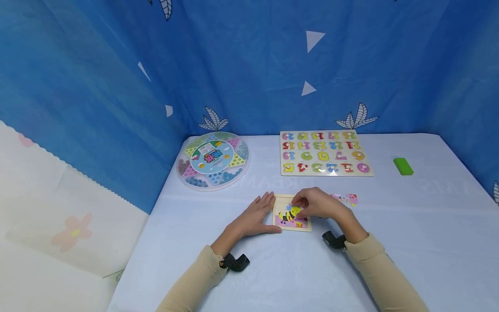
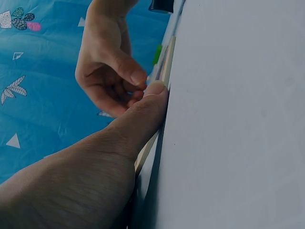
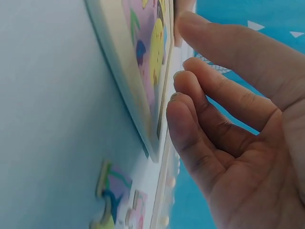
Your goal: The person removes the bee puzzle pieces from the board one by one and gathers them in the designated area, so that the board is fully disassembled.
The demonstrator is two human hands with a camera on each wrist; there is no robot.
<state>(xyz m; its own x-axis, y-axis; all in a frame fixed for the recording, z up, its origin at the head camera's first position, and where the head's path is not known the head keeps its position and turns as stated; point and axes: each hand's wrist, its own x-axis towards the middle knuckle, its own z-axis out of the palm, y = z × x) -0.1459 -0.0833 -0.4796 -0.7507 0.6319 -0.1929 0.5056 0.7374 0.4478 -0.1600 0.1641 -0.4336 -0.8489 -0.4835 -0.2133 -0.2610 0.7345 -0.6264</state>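
A small square wooden jigsaw puzzle tray (image 1: 283, 196) lies on the table, a bee picture (image 1: 287, 216) showing inside its pale rim. My left hand (image 1: 255, 218) rests along the tray's left side with fingers extended. Its thumb (image 2: 153, 93) touches the tray's edge in the left wrist view. Over the tray's upper right part hovers my right hand (image 1: 317, 203), hiding that corner from the head view. Seen from the right wrist, its fingers (image 3: 188, 129) bend loosely apart from the thumb, with nothing between them. Loose puzzle pieces (image 3: 116, 186) lie beside the tray, partly behind the right hand in the head view.
A round Chinese checkers board (image 1: 212, 160) with marbles sits at the back left. Behind the tray lies a wooden number board (image 1: 325, 154). A green block (image 1: 403, 166) is at the right. Blue curtain (image 1: 249, 69) hangs along the table's back edge.
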